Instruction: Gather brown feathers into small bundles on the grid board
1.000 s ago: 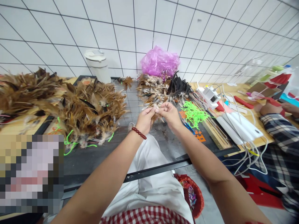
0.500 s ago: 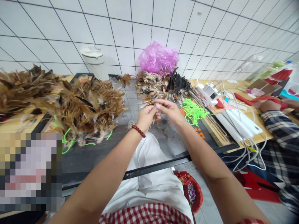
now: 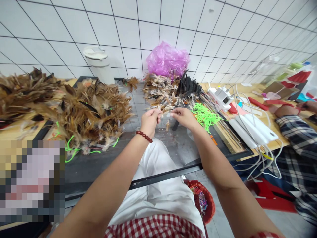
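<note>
My left hand [image 3: 150, 119], with a bead bracelet at the wrist, pinches what looks like a small pale feather [image 3: 160, 111] between thumb and forefinger. Slightly apart from it, my right hand [image 3: 182, 117] has thumb and forefinger pressed together; whatever they hold is too small to make out. Below and between the hands shows a small brown feather [image 3: 167, 125]. Just beyond them lies a heap of pale and brown feathers [image 3: 158, 89], with black feathers [image 3: 189, 86] on its right. Bright green cords [image 3: 205, 117] lie beside my right hand.
Large brown feather piles [image 3: 94, 112] cover the left side. A white lidded cup [image 3: 97, 64] and pink plastic bag [image 3: 167, 59] stand by the tiled wall. White power strips [image 3: 252, 130] with cables lie right, near another person's plaid sleeve [image 3: 296, 132]. A red basket [image 3: 210, 205] sits below.
My hands were together, fingertips touching; now they have drawn apart, the left one moving left and the right one slightly right. A small brown feather now shows between them.
</note>
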Available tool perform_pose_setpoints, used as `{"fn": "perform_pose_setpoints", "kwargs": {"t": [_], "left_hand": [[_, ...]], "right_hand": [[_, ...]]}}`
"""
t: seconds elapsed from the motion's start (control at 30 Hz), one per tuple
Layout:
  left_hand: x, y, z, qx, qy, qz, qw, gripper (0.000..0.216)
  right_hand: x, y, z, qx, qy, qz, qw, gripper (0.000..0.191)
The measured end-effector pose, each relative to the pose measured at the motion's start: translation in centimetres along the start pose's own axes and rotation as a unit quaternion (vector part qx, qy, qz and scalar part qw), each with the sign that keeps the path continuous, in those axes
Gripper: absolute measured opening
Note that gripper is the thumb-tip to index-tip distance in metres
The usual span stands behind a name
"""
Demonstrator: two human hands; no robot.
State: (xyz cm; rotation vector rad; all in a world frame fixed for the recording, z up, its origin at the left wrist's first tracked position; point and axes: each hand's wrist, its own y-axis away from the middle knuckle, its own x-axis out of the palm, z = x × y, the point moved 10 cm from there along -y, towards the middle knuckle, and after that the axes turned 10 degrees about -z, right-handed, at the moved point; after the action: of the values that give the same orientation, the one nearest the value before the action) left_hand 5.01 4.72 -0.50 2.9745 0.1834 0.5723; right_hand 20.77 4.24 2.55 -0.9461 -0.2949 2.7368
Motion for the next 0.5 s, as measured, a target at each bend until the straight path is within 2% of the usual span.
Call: {"fn": "perform_pose_setpoints", "kwargs": {"t": [0.1,0.23,0.3,0.37,0.43,0.5], "left_hand": [[-0.3,-0.1,0.2,-0.009,0.006,-0.015,1.0,0.013],[-0.3,-0.1,0.4,-0.011,0.001,-0.015,1.0,0.014],[-0.3,-0.1,0.6,-0.016,-0.003,-0.018,1.0,0.014],[-0.2,-0.1,0.8,-0.019,-0.013,-0.02,1.0,0.014],[0.0,0.1,1.0,-0.024,-0.033,-0.016,0.999,0.014],[0.3,0.5,1.2,-0.035,-0.054,-0.004,0.998,0.015]], "right_hand": [[1.1,0.3,-1.4,0.019,0.09,0.052,0.994,0.018],[1.9,0.5,-1.3,0.011,0.103,0.054,0.993,0.01],[2.0,0.5,-0.8,0.008,0.053,0.06,0.997,0.007],[1.9,0.6,0.7,-0.02,-0.043,0.072,0.996,0.01],[0.9,0.7,2.9,-0.086,-0.111,0.053,0.989,0.013],[-0.5,1.0,4.6,-0.157,-0.111,0.001,0.981,0.015]]}}
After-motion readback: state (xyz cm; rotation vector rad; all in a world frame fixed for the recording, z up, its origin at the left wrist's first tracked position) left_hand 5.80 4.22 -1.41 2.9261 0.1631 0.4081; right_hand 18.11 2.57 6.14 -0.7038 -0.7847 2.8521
